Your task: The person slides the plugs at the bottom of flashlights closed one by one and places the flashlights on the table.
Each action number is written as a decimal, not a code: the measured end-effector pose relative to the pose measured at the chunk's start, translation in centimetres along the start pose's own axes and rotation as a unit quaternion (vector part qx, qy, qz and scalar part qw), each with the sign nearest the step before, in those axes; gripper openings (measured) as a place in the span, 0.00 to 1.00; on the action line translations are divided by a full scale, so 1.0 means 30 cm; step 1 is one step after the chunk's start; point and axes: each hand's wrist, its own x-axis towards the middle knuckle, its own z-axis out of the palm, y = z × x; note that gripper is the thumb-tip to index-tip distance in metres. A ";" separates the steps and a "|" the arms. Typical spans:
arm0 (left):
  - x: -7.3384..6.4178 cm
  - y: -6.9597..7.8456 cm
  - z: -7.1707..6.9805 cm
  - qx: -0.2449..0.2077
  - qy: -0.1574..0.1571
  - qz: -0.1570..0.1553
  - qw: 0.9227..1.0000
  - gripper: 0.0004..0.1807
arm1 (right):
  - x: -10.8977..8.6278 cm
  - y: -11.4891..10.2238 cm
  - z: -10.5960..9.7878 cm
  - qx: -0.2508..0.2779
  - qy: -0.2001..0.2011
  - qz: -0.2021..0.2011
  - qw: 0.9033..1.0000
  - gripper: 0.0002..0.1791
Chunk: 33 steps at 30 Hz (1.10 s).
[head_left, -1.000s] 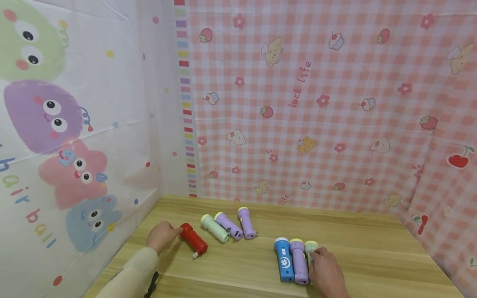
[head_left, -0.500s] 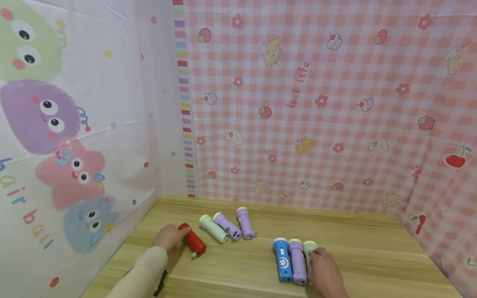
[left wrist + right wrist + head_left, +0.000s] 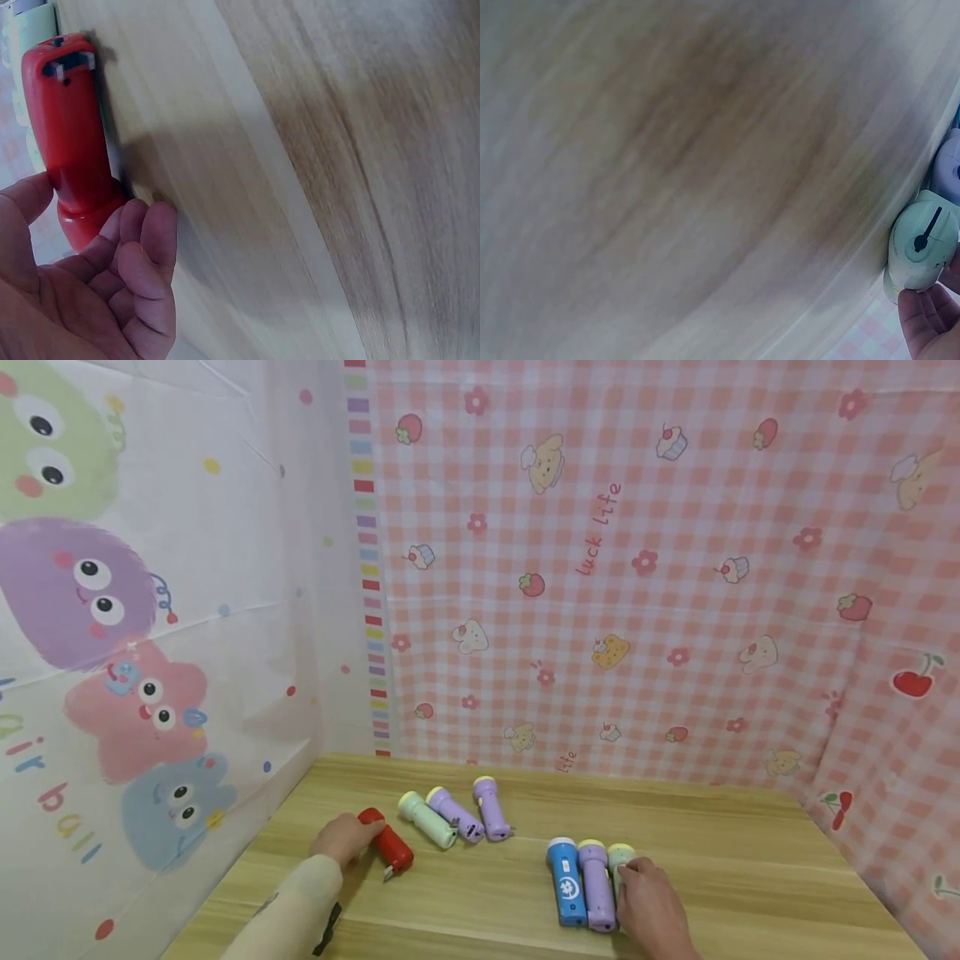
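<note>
My left hand (image 3: 347, 839) holds the head end of a red flashlight (image 3: 393, 845), thumb on one side and curled fingers on the other. Metal plug prongs stick out at its tail, seen closely in the left wrist view on the red flashlight (image 3: 71, 127). On the right, my right hand (image 3: 654, 903) pinches a mint-green flashlight (image 3: 621, 853), its body mostly hidden by the fingers. The tail of that green flashlight (image 3: 921, 238) faces the right wrist camera. Directly left of it lie a purple flashlight (image 3: 597, 887) and a blue flashlight (image 3: 566, 883), side by side.
Farther back on the wooden table (image 3: 690, 818) lie another mint-green flashlight (image 3: 427, 821) and two purple ones, the slanted purple flashlight (image 3: 456, 815) and the more upright purple flashlight (image 3: 491, 808). A printed white sheet (image 3: 247, 610) hangs at left, a pink checked cloth (image 3: 675, 610) behind.
My left hand has moved right, from touching the red flashlight's head with its fingertips to gripping it. My right hand stays at the green flashlight; the head view has shifted slightly.
</note>
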 end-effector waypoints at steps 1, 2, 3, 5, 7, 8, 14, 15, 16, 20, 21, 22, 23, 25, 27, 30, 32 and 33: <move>0.001 0.003 0.003 0.001 0.000 -0.002 1.000 0.27 | 0.000 0.001 0.000 0.001 0.002 -0.001 1.000 0.10; 0.002 0.006 0.006 0.005 0.000 -0.003 1.000 0.28 | -0.001 0.001 0.000 0.001 0.005 -0.002 1.000 0.10; 0.003 0.009 0.009 0.008 0.000 -0.004 1.000 0.28 | -0.001 0.002 0.000 0.002 0.008 -0.002 1.000 0.10; 0.004 0.015 0.013 0.013 0.001 -0.008 1.000 0.28 | -0.002 0.003 0.002 0.005 0.011 -0.003 1.000 0.10; 0.005 0.020 0.015 0.018 0.001 -0.010 1.000 0.29 | -0.003 0.003 0.004 0.005 0.015 -0.004 1.000 0.10; 0.005 0.023 0.016 0.019 0.002 -0.012 1.000 0.29 | -0.004 0.004 0.004 0.005 0.015 -0.004 1.000 0.10; 0.010 0.032 0.017 0.015 0.003 -0.022 1.000 0.28 | -0.003 0.005 0.005 0.006 0.007 -0.001 1.000 0.11; 0.011 0.033 0.018 0.014 0.004 -0.021 1.000 0.28 | -0.003 0.005 0.005 0.007 0.007 -0.001 1.000 0.11; 0.010 0.035 0.018 0.012 0.004 -0.022 1.000 0.27 | -0.003 0.005 0.005 0.007 0.006 0.000 1.000 0.11; 0.011 0.044 0.021 0.012 0.006 -0.024 1.000 0.27 | -0.004 0.005 0.003 0.008 0.006 0.000 1.000 0.11; 0.011 0.048 0.022 0.012 0.006 -0.024 1.000 0.27 | -0.004 0.005 0.002 0.008 0.004 0.001 1.000 0.11; 0.011 0.051 0.023 0.014 0.007 -0.025 1.000 0.28 | -0.004 0.005 0.001 0.008 0.002 0.002 1.000 0.11; 0.012 0.054 0.024 0.016 0.007 -0.026 1.000 0.28 | -0.004 0.004 0.000 0.007 0.000 0.003 1.000 0.11; 0.015 0.059 0.026 0.018 0.010 -0.027 0.999 0.28 | -0.003 0.004 0.000 0.007 -0.003 0.006 1.000 0.11; 0.017 0.064 0.028 0.020 0.014 -0.027 0.999 0.28 | -0.002 0.004 -0.001 0.007 -0.004 0.007 1.000 0.11; 0.023 0.070 0.033 0.017 0.017 -0.023 0.999 0.28 | -0.002 0.005 0.000 0.008 0.001 0.004 1.000 0.11; 0.028 0.072 0.037 0.006 0.017 -0.018 1.000 0.27 | -0.003 0.005 0.000 0.008 0.005 0.001 1.000 0.11; 0.032 0.071 0.040 -0.002 0.018 -0.014 1.000 0.26 | -0.003 0.005 0.000 0.007 0.005 0.001 1.000 0.11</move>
